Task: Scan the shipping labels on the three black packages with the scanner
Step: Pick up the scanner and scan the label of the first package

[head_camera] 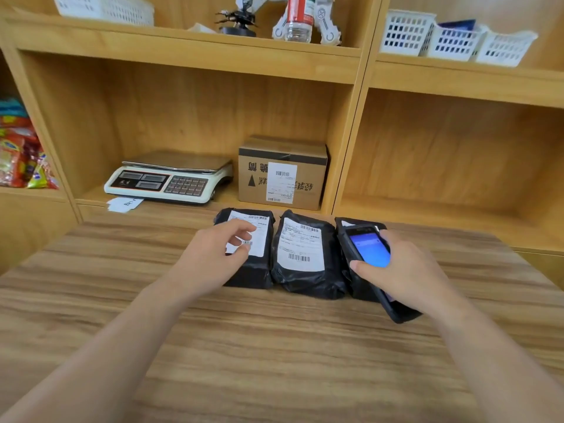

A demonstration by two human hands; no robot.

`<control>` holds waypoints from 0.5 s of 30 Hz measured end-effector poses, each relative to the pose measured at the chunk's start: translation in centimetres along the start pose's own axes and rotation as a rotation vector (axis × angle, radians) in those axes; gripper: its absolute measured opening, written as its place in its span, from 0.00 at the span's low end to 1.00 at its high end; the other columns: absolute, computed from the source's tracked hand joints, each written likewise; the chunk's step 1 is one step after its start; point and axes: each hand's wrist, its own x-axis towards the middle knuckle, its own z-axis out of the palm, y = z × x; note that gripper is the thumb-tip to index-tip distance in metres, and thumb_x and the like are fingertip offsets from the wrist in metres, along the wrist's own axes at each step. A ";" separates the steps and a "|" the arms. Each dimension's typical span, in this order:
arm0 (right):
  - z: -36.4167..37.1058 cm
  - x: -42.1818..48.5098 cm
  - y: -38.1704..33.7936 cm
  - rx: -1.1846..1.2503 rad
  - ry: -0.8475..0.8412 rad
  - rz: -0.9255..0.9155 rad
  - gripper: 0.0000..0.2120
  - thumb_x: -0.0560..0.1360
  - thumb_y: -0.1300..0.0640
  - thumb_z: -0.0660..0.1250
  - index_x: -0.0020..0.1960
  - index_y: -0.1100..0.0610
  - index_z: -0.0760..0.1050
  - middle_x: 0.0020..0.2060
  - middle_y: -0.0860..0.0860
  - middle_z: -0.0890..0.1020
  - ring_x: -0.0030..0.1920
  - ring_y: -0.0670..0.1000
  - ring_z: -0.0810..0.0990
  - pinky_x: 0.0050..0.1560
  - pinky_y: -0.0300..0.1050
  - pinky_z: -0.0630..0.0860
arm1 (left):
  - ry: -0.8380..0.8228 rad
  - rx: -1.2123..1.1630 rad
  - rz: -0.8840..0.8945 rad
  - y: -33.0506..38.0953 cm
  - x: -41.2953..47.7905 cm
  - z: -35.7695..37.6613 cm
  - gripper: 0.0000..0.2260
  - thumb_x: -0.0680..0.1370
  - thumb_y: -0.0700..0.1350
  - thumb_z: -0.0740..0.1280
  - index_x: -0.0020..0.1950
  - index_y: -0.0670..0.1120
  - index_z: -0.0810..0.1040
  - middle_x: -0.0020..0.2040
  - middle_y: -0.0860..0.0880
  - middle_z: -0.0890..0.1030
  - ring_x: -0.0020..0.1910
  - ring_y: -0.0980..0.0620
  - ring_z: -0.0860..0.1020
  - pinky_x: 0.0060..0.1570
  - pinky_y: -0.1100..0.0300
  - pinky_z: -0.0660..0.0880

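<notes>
On the wood-grain table [274, 346], the left black plastic package's white label [258, 236] is partly covered by the loosely curled left hand [210, 257], the middle black package [305, 257] is fully seen, and the right black package [351, 282] is mostly hidden behind the black handheld scanner [370, 248] gripped by the right hand [406, 273].

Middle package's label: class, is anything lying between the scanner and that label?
Nothing visible does. The middle package lies label-up and uncovered. The scanner, in the right hand, is over the right package beside it. The left hand rests on the left package, clear of that label.
</notes>
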 end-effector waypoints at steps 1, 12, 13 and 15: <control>0.2 0.4 -0.3 -0.006 0.011 -0.020 0.45 0.61 0.29 0.66 0.74 0.50 0.71 0.62 0.50 0.80 0.58 0.55 0.80 0.51 0.48 0.75 | 0.009 0.017 -0.006 -0.3 0.5 -0.2 0.13 0.79 0.43 0.67 0.63 0.56 0.78 0.52 0.60 0.83 0.54 0.60 0.80 0.55 0.59 0.77; 2.2 3.3 -3.8 -0.037 0.018 -0.168 0.40 0.60 0.28 0.63 0.69 0.44 0.71 0.57 0.46 0.77 0.55 0.51 0.74 0.50 0.51 0.72 | 0.050 0.338 -0.278 -3.1 5.8 0.2 0.20 0.76 0.55 0.65 0.69 0.59 0.71 0.66 0.52 0.77 0.61 0.48 0.75 0.51 0.51 0.74; 2.4 3.4 -4.1 -0.026 0.006 -0.176 0.40 0.60 0.28 0.63 0.69 0.44 0.71 0.56 0.45 0.77 0.55 0.51 0.74 0.49 0.51 0.71 | 0.049 0.342 -0.305 -3.2 5.9 0.3 0.21 0.76 0.55 0.64 0.69 0.60 0.69 0.64 0.53 0.79 0.60 0.48 0.76 0.49 0.52 0.73; 2.6 3.8 -4.6 -0.015 -0.015 -0.201 0.38 0.60 0.28 0.63 0.66 0.43 0.72 0.55 0.46 0.77 0.53 0.51 0.74 0.47 0.51 0.71 | 0.037 0.326 -0.357 -3.8 6.0 0.4 0.22 0.76 0.56 0.64 0.70 0.64 0.66 0.63 0.53 0.81 0.59 0.45 0.78 0.49 0.52 0.73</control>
